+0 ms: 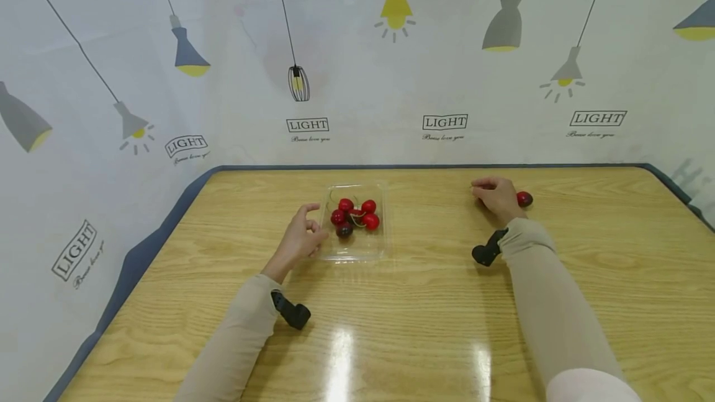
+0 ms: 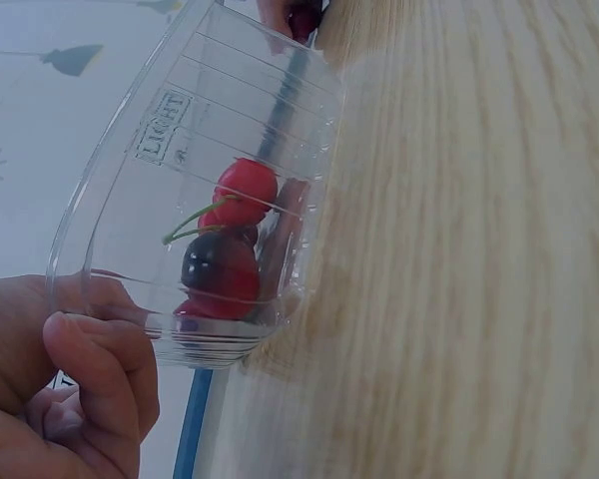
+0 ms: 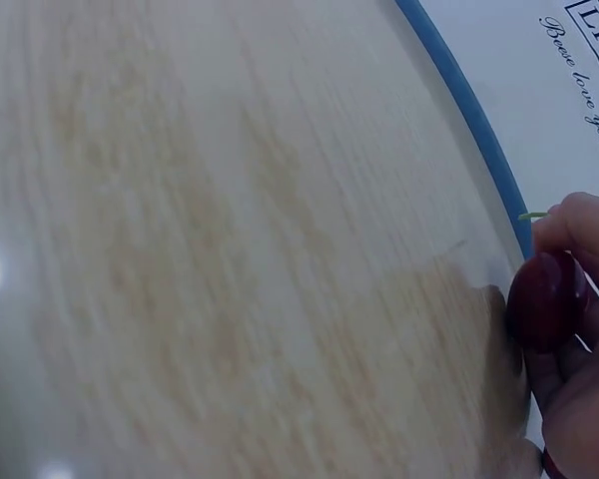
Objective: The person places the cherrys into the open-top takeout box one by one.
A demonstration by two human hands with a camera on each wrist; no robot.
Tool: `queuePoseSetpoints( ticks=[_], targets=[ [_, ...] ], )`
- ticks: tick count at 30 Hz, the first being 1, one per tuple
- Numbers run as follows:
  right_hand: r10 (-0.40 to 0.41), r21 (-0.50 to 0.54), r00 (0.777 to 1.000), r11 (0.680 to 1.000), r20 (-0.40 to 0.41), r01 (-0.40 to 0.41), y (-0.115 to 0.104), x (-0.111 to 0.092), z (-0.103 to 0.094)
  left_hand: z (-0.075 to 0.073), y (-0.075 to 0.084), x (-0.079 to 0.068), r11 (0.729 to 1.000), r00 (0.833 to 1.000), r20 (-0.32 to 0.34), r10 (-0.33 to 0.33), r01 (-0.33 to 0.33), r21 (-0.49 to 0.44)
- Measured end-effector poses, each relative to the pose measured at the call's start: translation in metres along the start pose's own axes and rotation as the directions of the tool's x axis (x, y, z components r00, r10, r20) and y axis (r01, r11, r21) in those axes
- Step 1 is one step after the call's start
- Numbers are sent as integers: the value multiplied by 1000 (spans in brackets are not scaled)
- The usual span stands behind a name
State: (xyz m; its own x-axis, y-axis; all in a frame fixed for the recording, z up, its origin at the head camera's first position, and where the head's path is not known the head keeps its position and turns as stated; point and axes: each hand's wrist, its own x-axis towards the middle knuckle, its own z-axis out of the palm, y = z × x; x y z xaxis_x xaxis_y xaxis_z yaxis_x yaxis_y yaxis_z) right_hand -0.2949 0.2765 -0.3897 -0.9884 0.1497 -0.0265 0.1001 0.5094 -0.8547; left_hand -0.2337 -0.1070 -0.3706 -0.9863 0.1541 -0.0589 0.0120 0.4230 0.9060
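A clear plastic box point(image 1: 357, 253) stands left of centre on the table with several red and dark cherries point(image 1: 371, 222) inside, some with green stems. My left hand point(image 1: 303, 237) holds the box at its left side, its fingers bent at the wall in the left wrist view. Over to the right, my right hand point(image 1: 496, 196) grips a dark red cherry point(image 3: 546, 301), whose green stem point(image 3: 532, 216) pokes out past the fingers. The head view mostly hides that cherry behind the hand. Another cherry point(image 1: 524, 198) lies on the table just right of my right hand.
The wooden table point(image 1: 424, 303) has a dark blue edge point(image 1: 346, 167) at the back. Behind it hangs a white cloth point(image 1: 357, 36) printed with lamps. Bare table lies between the box and my right hand.
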Motion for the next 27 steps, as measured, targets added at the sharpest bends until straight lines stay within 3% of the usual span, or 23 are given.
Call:
queuePoseSetpoints(
  ticks=[13, 27],
  targets=[
    [16, 95, 999, 995, -42, -12, 1, -2, -6, -1, 2, -4, 1000, 1000, 13, 9, -8, -15],
    [-26, 43, 999, 999, 39, 24, 3, -5, -11, 0, 4, -4, 1000, 1000, 13, 6, -6, -7]
  ],
)
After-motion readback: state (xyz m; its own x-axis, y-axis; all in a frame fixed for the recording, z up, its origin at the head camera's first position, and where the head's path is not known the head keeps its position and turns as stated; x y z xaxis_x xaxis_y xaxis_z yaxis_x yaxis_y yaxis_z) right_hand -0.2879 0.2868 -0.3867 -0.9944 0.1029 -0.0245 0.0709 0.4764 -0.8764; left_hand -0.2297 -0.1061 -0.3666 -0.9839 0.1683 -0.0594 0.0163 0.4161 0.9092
